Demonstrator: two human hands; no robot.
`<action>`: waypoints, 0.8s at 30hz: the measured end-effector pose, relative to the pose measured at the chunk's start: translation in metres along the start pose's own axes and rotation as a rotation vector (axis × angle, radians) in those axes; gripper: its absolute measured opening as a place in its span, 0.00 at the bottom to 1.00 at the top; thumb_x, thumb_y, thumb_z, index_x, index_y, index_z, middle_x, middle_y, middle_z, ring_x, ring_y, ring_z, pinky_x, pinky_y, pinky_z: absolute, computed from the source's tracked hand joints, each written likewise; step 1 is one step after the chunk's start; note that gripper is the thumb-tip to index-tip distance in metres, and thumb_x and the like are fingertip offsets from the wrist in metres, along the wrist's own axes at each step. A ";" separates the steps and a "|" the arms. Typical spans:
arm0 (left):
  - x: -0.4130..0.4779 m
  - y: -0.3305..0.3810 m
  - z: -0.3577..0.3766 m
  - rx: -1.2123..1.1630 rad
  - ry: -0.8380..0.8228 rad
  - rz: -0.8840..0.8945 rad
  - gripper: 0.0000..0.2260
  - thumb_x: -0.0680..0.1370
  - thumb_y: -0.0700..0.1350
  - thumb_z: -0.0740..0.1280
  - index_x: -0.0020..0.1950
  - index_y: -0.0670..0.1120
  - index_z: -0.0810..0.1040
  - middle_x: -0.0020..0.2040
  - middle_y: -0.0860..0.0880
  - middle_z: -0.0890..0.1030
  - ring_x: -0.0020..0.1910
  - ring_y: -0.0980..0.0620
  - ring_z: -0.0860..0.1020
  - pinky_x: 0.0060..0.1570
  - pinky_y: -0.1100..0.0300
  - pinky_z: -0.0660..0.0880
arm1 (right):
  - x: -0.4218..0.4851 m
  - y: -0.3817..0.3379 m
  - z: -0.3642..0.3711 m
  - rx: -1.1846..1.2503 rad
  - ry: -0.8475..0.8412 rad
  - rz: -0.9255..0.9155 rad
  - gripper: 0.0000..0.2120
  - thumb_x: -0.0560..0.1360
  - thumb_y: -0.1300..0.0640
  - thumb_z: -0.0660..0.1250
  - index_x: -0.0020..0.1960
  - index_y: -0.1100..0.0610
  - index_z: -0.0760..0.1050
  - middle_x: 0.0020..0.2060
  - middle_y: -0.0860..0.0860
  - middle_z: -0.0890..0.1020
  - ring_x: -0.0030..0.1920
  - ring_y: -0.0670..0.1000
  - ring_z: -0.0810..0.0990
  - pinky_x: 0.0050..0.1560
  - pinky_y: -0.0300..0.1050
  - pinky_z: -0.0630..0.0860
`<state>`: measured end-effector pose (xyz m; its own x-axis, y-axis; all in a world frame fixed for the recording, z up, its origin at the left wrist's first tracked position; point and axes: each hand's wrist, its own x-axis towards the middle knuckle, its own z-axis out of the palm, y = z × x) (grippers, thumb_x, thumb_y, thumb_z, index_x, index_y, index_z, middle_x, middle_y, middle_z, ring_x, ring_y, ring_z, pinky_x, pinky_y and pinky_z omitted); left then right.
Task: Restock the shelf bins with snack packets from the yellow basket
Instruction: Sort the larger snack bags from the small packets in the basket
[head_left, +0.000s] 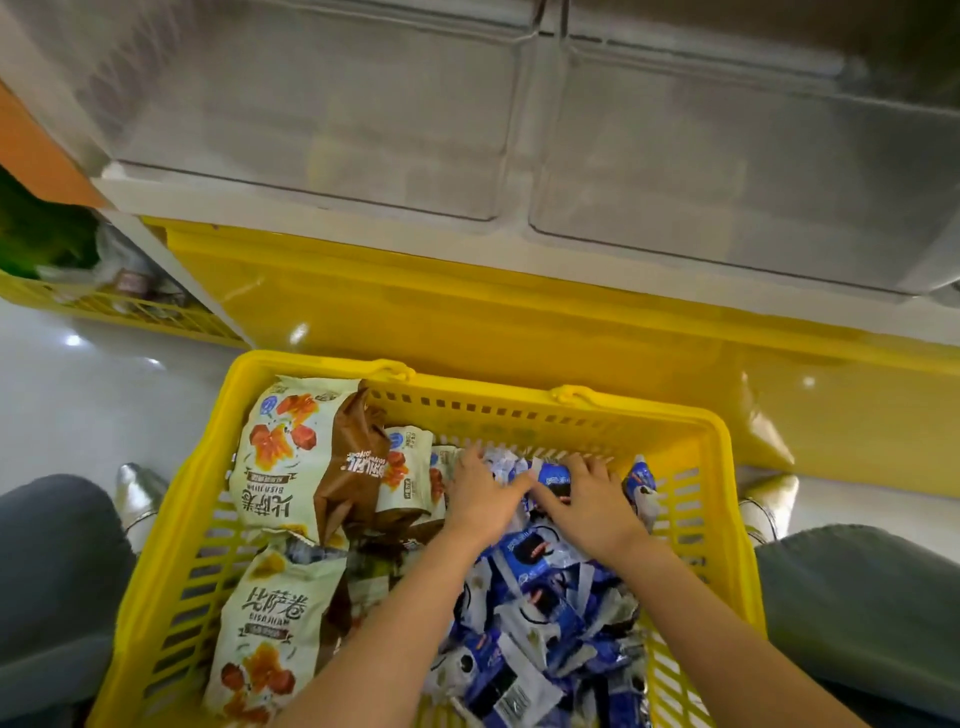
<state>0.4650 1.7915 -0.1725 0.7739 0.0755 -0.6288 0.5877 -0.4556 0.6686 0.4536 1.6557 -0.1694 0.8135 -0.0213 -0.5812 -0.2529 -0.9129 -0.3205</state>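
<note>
left hand (480, 496) and right hand (589, 499) lie palm-down, side by side, on the blue packets (540, 613); each grip is spread, fingers curling in, nothing lifted yet, seemingly to scoop a bunch. the packets fill the right of the yellow basket (722, 447), big bags (283, 457) left. clear bins (727, 156) above look empty.

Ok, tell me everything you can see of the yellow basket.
The yellow basket is a rectangular crate of glossy plastic with slotted walls, a thick rolled rim and two handle hinges on its far edge. It sits on the pale floor in front of the yellow shelf base, between the person's knees. Large cream snack bags fill its left side, small blue packets its right, where the left hand and right hand press down.
</note>
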 end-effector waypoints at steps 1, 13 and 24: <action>-0.002 0.000 -0.001 -0.043 -0.007 -0.014 0.31 0.74 0.54 0.68 0.71 0.42 0.61 0.69 0.44 0.67 0.68 0.46 0.66 0.62 0.58 0.65 | -0.001 0.000 0.000 0.029 0.007 0.014 0.35 0.75 0.34 0.53 0.73 0.56 0.58 0.71 0.56 0.62 0.70 0.60 0.60 0.69 0.53 0.59; -0.053 0.006 -0.011 -0.292 -0.144 0.053 0.18 0.76 0.48 0.67 0.64 0.46 0.70 0.62 0.46 0.75 0.58 0.50 0.75 0.58 0.57 0.72 | -0.052 -0.016 -0.012 0.315 0.087 -0.109 0.24 0.77 0.49 0.61 0.71 0.54 0.66 0.67 0.54 0.70 0.67 0.54 0.67 0.64 0.41 0.63; -0.135 -0.028 -0.026 -0.154 -0.142 0.324 0.10 0.75 0.49 0.69 0.54 0.53 0.74 0.52 0.55 0.77 0.53 0.55 0.76 0.51 0.65 0.72 | -0.137 -0.008 -0.023 0.044 0.013 -0.331 0.32 0.74 0.41 0.65 0.72 0.50 0.59 0.67 0.47 0.68 0.65 0.46 0.70 0.61 0.36 0.66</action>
<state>0.3504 1.8168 -0.0963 0.8913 -0.1792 -0.4164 0.3546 -0.2965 0.8867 0.3561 1.6562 -0.0695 0.8619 0.2678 -0.4306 0.0040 -0.8528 -0.5223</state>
